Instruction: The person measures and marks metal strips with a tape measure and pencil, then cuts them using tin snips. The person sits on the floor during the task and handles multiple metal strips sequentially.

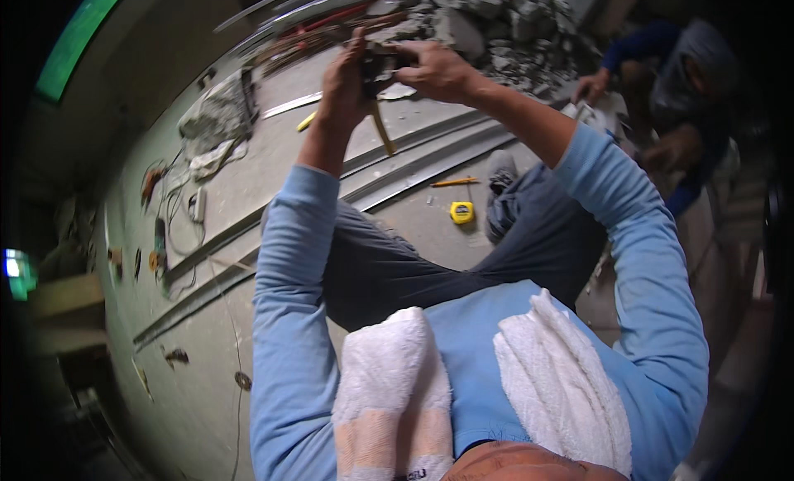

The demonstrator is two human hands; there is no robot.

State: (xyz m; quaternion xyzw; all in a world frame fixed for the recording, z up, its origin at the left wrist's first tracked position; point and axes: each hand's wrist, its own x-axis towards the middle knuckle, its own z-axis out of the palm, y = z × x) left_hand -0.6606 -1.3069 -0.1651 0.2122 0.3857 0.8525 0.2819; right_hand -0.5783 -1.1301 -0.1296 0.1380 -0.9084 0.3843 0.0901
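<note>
Both my arms reach forward, and my hands meet over the floor around a small dark object [379, 70] whose kind I cannot make out. My left hand [341, 82] is closed along its left side, the fingers pointing up. From the right, my right hand [436, 71] grips it with bent fingers. A narrow yellowish-brown strip [382, 132] hangs below the object; whether the two are joined I cannot tell. Long metal channels [413, 172] lie under my hands. Nearer my legs are a yellow tape measure [461, 213] and a yellow pencil-like stick [453, 182].
Broken rubble [496, 30] is heaped ahead. A dusty grey sack [217, 117] lies to the left, near a corded power tool [160, 241] and a white power strip [197, 205]. Another person [686, 76] crouches at the right, hands at a pale bag [597, 117].
</note>
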